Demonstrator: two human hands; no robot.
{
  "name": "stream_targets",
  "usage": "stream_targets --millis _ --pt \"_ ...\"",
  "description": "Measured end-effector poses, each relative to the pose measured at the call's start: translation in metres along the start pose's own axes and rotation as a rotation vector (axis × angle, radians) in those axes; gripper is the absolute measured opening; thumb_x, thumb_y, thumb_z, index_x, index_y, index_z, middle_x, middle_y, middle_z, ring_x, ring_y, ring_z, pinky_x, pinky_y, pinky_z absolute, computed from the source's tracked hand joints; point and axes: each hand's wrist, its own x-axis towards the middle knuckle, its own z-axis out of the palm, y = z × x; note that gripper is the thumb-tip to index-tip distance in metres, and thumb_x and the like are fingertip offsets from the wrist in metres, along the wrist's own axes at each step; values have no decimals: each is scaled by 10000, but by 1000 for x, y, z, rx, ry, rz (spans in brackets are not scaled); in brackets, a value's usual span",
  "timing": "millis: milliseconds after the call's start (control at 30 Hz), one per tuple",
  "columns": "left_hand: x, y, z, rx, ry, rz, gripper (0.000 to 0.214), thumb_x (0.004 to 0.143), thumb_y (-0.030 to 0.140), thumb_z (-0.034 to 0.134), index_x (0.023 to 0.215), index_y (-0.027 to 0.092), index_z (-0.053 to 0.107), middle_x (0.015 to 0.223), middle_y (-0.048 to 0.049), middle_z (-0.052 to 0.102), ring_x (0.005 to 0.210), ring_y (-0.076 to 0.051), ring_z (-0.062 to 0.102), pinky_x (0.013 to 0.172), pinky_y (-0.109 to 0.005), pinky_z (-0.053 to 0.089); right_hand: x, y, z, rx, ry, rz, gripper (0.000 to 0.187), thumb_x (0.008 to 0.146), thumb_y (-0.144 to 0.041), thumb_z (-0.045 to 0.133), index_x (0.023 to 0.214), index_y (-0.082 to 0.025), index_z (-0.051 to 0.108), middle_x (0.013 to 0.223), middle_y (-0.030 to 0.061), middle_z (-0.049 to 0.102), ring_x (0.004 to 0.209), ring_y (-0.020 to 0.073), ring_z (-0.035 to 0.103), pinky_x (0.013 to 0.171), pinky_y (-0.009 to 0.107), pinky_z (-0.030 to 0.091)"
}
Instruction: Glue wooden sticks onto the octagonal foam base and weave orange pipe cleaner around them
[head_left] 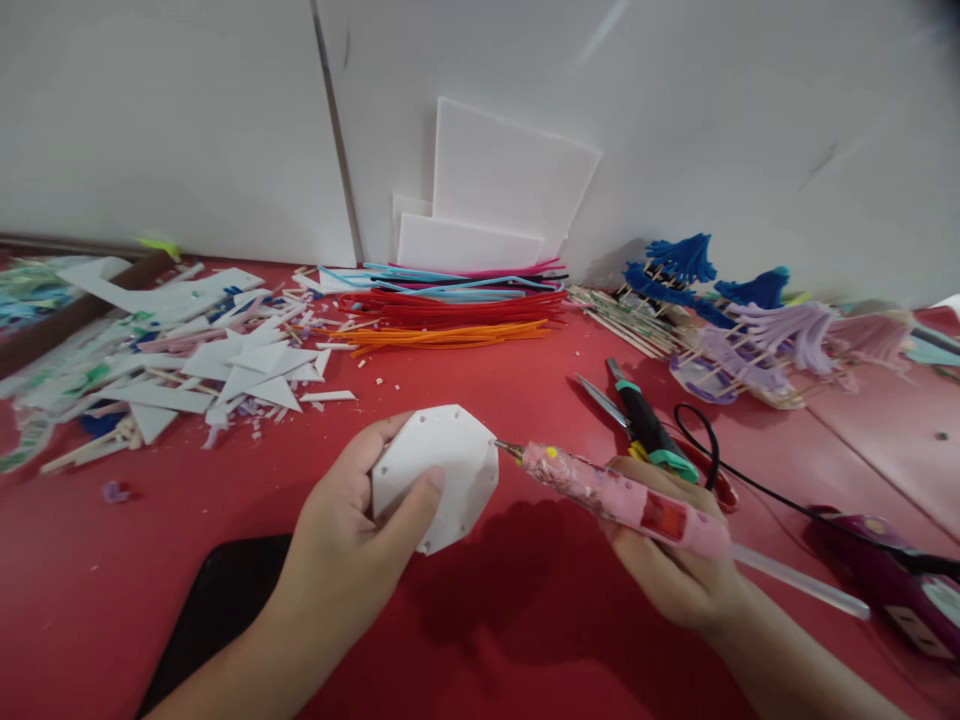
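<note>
Between thumb and fingers, my left hand [360, 520] grips a white octagonal foam board piece [457, 480] above the red table. Small holes dot the board near its corners. My right hand [667, 550] is wrapped round a pink hot glue gun [600, 490], a clear glue stick [802, 582] jutting from its back end. The gun's metal nozzle meets the board's right edge, beside a hole there; whether it touches is hard to tell. Just beyond the right hand lie scissors [607, 400] and a black and green cutter knife [649, 415].
White scraps [255, 370] are heaped at the left. Orange, red and blue pipe cleaners [450, 335] lie at the back before white boards [510, 180]. Small blue, lilac and pink models [750, 340] stand at right. A black cord [765, 490] runs to a purple power strip [862, 560]. A dark phone-like slab [217, 610] sits under the left arm.
</note>
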Motion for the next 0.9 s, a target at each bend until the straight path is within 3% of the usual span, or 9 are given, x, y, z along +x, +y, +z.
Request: stream_targets --millis 200,300,367,433,533,700,800,900 --pt "1 0 -2 3 -15 -9 441 730 417 620 1107 191 588 921 -62 703 703 -211 655 541 -256 535 -8 7 1 73 16 112 159 709 -111 515 610 -210 439 584 -14 434 501 119 386 474 281 269" --pt "3 -1 -2 -3 -29 -24 443 747 421 615 1126 199 568 939 -63 703 716 -213 664 548 -259 544 -11 12 4 335 6 280 84 722 -134 514 700 -207 550 663 16 552 570 147 507 520 281 387" --pt "4 -3 -2 -5 -45 -19 446 747 421 624 1132 205 561 955 -63 702 737 -216 669 562 -260 551 -10 12 7 578 7 424 129 699 -143 496 768 -202 588 738 34 603 620 163 563 566 295 439" --pt "5 -4 -2 -20 -42 -28 447 751 426 623 1137 209 558 972 -64 700 740 -215 671 564 -260 553 -6 9 10 771 13 559 160 617 -150 481 731 -188 587 741 43 612 598 163 567 544 294 436" --pt "4 -4 -1 -50 -50 -51 451 747 429 629 1136 210 564 989 -69 699 736 -214 671 574 -267 557 1 5 13 883 18 710 101 504 -163 451 578 -179 518 616 30 563 497 141 511 449 263 349" --pt "3 -1 0 -93 -48 -88 469 712 425 652 1119 203 587 964 -79 706 724 -233 672 560 -292 562 3 3 14 924 6 753 62 464 -177 444 457 -196 386 487 -5 448 422 117 420 396 248 256" --pt "3 -2 -1 -96 -34 -82 474 705 424 656 1116 196 592 944 -78 708 732 -238 673 563 -297 563 1 2 12 893 -3 737 45 485 -178 450 525 -188 467 515 -3 488 410 112 422 393 245 235" --pt "3 -3 -1 -85 -36 -62 466 717 423 650 1122 202 590 942 -72 708 737 -229 672 562 -281 559 -1 1 11 841 -19 716 170 514 -173 453 652 -177 553 554 5 542 398 111 441 391 246 225"
